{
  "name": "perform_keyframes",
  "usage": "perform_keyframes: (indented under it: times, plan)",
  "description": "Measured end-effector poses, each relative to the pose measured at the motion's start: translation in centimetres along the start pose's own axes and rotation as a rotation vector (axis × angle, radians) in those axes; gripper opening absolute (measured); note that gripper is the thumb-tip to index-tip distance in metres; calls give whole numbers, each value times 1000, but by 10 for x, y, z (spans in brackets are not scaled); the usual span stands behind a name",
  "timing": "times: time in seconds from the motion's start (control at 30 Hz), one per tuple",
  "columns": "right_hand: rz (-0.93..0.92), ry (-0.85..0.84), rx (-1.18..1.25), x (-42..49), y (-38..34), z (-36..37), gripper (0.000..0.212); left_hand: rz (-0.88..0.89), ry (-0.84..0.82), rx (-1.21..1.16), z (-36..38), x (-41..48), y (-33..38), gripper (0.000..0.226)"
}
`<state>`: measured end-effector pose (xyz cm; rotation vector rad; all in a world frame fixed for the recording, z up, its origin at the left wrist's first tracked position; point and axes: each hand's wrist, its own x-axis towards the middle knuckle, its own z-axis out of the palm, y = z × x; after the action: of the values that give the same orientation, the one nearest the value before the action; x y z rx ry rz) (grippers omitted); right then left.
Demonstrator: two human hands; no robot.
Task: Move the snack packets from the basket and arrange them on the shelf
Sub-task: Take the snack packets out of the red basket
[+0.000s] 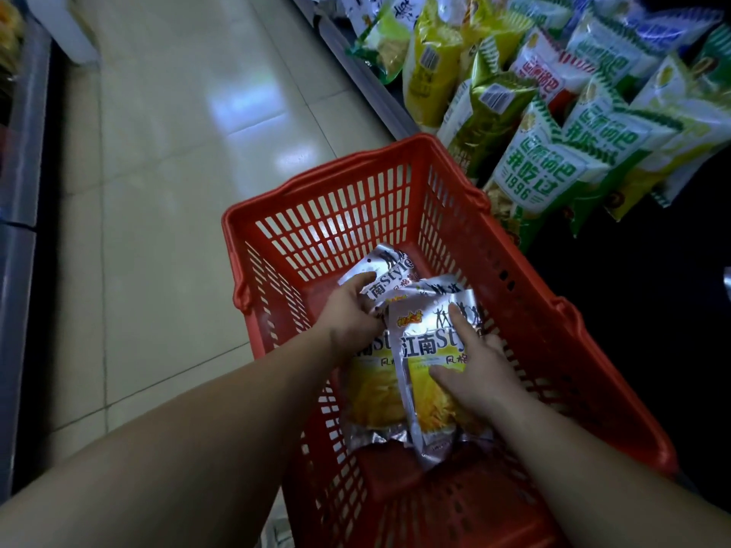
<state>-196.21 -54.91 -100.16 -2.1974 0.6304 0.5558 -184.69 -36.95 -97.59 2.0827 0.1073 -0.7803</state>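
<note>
We see both hands inside the red basket (336, 203), which sits over the tiled floor (178, 152), just left of the shelf (368, 81). The left hand (352, 310) curls thumb and fingers round the far silver packet (389, 270) at the basket's middle. The right hand (474, 369) grips the near silver packet (431, 397), with thumb and forefinger on its face and the other fingers behind its right edge. A third packet (372, 401) lies partly beneath these. Green-and-white bags (542, 172) stand on the shelf, far right.
</note>
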Motion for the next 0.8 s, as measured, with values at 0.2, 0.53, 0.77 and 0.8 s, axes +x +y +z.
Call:
perform_keyframes:
  times: [0.2, 0.53, 0.77, 0.8]
  plan:
    - [3, 43, -24, 1, -6, 4, 100, 9, 313, 49, 11, 16, 1, 19]
    - [38, 68, -52, -1, -13, 10, 97, -265, 410, -324, 22, 19, -16, 57]
    - [55, 81, -47, 0, -18, 13, 95, -212, 264, -408, 23, 26, -25, 32]
    - [52, 88, -48, 0, -19, 14, 94, -159, 229, -406, 26, 27, -25, 40]
